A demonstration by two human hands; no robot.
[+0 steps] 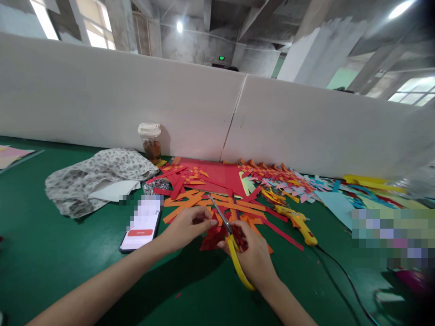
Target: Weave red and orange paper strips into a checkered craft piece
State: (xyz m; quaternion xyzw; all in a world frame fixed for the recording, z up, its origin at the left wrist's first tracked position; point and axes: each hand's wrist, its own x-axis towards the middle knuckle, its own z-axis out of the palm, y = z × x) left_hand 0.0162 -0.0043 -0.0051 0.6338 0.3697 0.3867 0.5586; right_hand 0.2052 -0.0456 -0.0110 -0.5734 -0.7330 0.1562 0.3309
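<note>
A pair of scissors (238, 265) with yellow handles sits in my right hand (254, 251), its metal blades pointing up and away to the left. The fingers of that hand wrap the handle, and its thumb reaches toward a folded piece of red paper (212, 240). My left hand (192, 224) is to the left of the blades, with curled fingers and thumb pinched at the upper edge of the red paper; the exact grip is partly hidden. Orange paper strips (183, 204) and red paper strips (283, 234) lie scattered just beyond and around both hands.
A lit phone (142, 226) and patterned cloth (102, 174) lie left; a lidded drink cup (152, 145) stands behind. Right are a yellow glue gun (299, 224) with a trailing cord, woven paper pieces (275, 172) and blue paper (335, 208). A white partition (190, 108) borders the green table.
</note>
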